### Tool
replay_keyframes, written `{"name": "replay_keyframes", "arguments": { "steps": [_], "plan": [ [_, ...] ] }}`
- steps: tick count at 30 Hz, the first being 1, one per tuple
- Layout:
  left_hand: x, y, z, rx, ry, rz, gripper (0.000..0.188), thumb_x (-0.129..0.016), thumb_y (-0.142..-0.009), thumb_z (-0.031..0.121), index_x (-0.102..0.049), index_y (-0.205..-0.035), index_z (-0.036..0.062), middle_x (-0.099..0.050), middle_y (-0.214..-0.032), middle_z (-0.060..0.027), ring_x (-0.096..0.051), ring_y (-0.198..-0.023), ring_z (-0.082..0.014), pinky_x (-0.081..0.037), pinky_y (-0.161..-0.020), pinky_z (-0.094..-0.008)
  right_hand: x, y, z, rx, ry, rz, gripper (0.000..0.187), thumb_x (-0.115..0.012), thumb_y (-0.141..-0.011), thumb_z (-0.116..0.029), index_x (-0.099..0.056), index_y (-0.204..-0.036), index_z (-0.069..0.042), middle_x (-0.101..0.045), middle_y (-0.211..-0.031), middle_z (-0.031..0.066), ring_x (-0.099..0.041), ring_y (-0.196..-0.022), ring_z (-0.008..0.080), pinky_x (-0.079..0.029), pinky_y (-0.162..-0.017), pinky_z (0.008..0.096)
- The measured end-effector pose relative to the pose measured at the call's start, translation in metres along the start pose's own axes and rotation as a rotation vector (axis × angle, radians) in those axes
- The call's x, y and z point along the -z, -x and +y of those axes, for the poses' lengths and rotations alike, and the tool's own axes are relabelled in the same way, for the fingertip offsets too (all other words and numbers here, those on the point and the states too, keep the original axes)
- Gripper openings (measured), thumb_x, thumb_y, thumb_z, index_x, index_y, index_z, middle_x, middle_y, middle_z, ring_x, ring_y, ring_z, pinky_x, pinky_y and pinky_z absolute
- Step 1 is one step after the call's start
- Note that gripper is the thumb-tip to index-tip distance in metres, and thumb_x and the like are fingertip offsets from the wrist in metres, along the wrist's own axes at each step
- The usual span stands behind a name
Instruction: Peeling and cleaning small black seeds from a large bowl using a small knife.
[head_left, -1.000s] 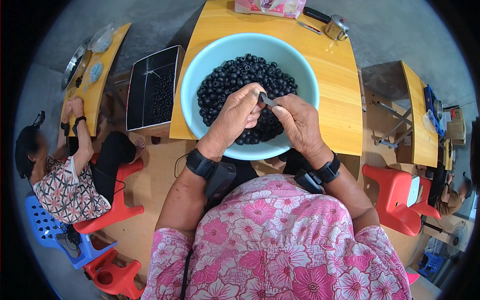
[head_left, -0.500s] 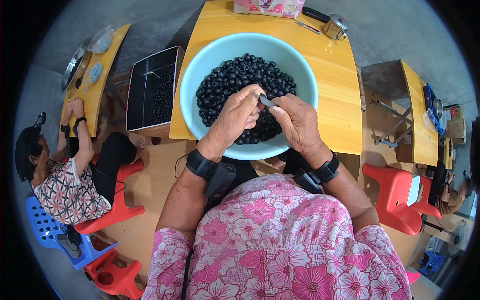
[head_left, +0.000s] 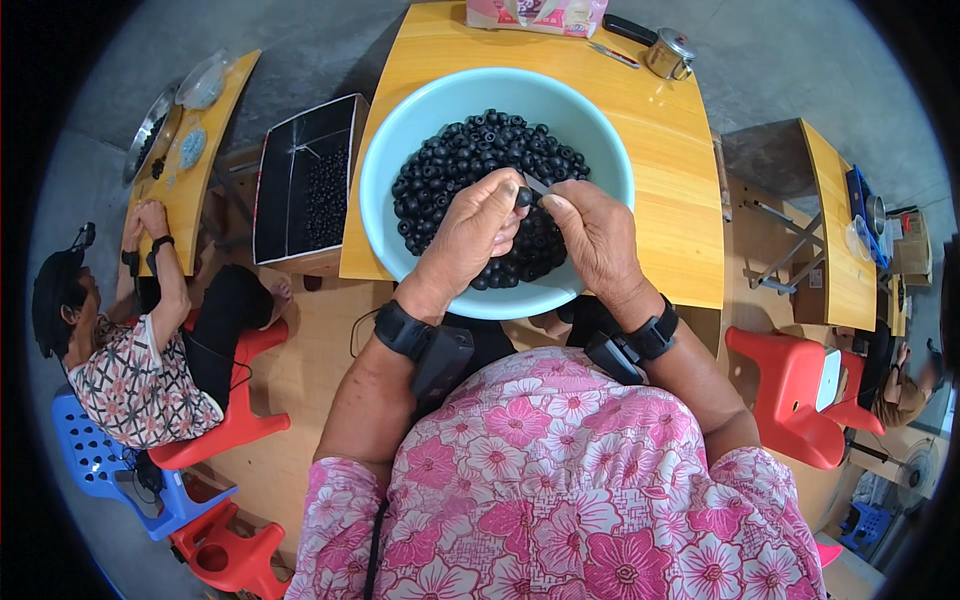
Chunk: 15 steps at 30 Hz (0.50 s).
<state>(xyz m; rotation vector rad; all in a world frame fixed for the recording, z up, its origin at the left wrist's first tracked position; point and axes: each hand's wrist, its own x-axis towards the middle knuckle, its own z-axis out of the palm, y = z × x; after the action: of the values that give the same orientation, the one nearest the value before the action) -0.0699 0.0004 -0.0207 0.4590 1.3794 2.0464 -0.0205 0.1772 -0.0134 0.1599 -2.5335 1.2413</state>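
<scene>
L hand (head_left: 474, 222) pinched tight on 1 black bead (head_left: 524, 197) at the fingertips, over the bowl (head_left: 425, 122); R hand (head_left: 600, 232) curled round a thin blade (head_left: 537, 184) beside it — bead's prob light, stiff, bit slippery — grip its sides.

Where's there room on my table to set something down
The widest bare patch of wooden table lies right of the basin, below the metal mug; another, left of the pink package. Crowded: the far right corner, with mug and black case; the basin, holding black beads.
</scene>
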Motion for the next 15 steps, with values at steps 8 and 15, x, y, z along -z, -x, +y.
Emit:
{"name": "replay_keyframes", "arguments": {
  "steps": [8,15],
  "plan": [
    [-0.0034,0.0003,0.004,0.041,-0.046,0.049,0.037,-0.044,-0.103,0.041,-0.053,-0.091,0.0076,-0.037,-0.072,0.0068,-0.031,-0.057,-0.0002,-0.027,-0.049,-0.0156,0.0088,-0.0001,-0.0037,0.029,-0.212,0.018,0.02,-0.066,-0.089,-0.015,-0.066,-0.104,-0.002,-0.068,-0.093,0.0154,-0.065,-0.086,0.0261,-0.05,-0.077,0.0321],
    [-0.0084,-0.0013,0.0045,0.079,-0.048,0.072,0.04,-0.045,-0.103,0.042,-0.055,-0.094,0.0047,-0.039,-0.07,0.0067,-0.031,-0.055,-0.0002,-0.027,-0.047,-0.0159,0.005,-0.0003,-0.0004,0.073,-0.33,-0.017,0.036,-0.074,-0.079,-0.006,-0.068,-0.115,-0.006,-0.071,-0.096,0.0121,-0.066,-0.082,0.0198,-0.051,-0.077,0.0273]
  ]
}}
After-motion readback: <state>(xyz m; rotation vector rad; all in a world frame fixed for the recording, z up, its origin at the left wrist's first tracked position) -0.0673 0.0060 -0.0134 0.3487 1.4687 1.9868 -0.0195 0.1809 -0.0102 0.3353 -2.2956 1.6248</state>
